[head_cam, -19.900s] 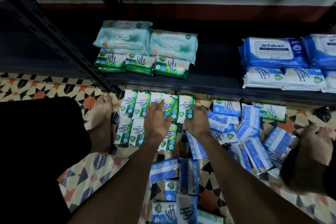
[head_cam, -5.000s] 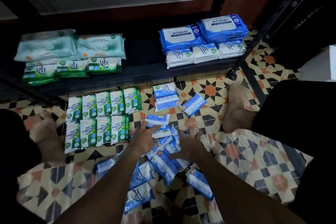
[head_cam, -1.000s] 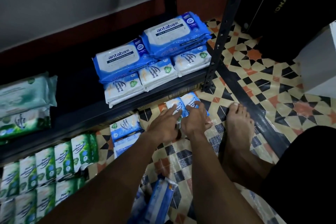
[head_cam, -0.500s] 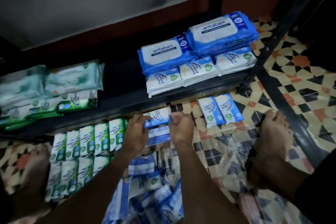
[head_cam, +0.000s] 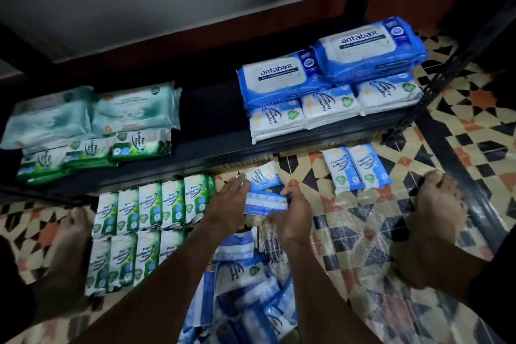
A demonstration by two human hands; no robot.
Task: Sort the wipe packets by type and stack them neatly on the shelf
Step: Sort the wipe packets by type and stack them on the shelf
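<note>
Nine green packets (head_cam: 150, 204) lie on the floor (head_cam: 474, 126) in two rows, five over four. The left hand (head_cam: 229, 204) reaches forward, released, with its fingers straight against the left ends of two blue packets (head_cam: 264, 176) that lie one behind the other just before the shelf (head_cam: 223, 153). The right hand (head_cam: 296, 212) curls round the nearer packet (head_cam: 266, 204) at its right end, grasping it. A blue pair (head_cam: 356, 169) lies side by side further right.

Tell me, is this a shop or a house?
Probably a storeroom or small shop: a black metal shelf holds stacked antabax packs, and rows of green wipe packets lie on the tiled floor.
</note>
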